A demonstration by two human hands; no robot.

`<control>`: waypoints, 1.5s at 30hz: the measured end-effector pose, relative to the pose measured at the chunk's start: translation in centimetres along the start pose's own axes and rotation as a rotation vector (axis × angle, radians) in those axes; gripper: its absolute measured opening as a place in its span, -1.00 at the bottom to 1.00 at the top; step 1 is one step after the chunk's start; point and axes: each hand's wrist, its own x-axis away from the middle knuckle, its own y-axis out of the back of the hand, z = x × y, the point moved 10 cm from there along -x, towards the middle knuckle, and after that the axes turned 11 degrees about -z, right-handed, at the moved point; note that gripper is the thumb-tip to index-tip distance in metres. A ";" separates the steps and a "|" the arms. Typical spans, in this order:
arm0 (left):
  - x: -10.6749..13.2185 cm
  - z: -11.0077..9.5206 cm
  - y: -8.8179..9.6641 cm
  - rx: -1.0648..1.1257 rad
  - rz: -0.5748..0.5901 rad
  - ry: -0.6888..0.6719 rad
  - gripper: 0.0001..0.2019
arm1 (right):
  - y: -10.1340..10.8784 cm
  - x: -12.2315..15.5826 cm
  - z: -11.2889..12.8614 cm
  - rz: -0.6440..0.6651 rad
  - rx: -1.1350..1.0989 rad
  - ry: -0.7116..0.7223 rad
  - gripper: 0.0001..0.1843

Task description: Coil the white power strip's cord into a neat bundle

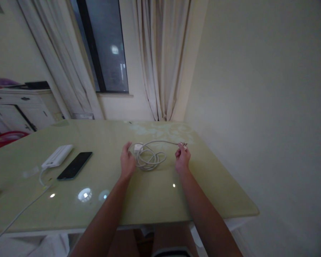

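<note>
A pale extension cord lies in loose loops on the table, between my two hands. Its white socket block rests at the upper left of the loops. My right hand pinches the plug, whose metal prongs point up and to the right. From that plug a stretch of cord runs left to the coil. Beside the left edge of the loops is my left hand, with its fingers stretched out and apart. The cord passes close by its fingers; whether they touch it I cannot tell.
On the left of the glossy table lie a black phone and a white power bank with a white cable trailing over the front edge. A wall stands on the right, curtains and a window behind.
</note>
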 end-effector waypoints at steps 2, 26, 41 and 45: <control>-0.4 2.3 0.1 -0.020 -0.022 0.115 -0.44 | 1.2 -1.1 -0.4 -0.078 -0.081 -0.104 -0.62; -3.6 1.6 -8.0 -0.711 0.404 -0.276 -0.59 | -0.2 -0.1 -3.0 0.102 -0.216 -0.361 -0.69; -5.3 0.5 -11.0 -0.830 0.520 -0.417 -0.62 | 0.0 0.5 -4.0 0.014 -0.243 -0.410 -0.68; -6.1 2.1 -12.7 -0.803 0.588 -0.415 -0.53 | 0.4 0.2 -4.3 -0.007 -0.229 -0.404 -0.68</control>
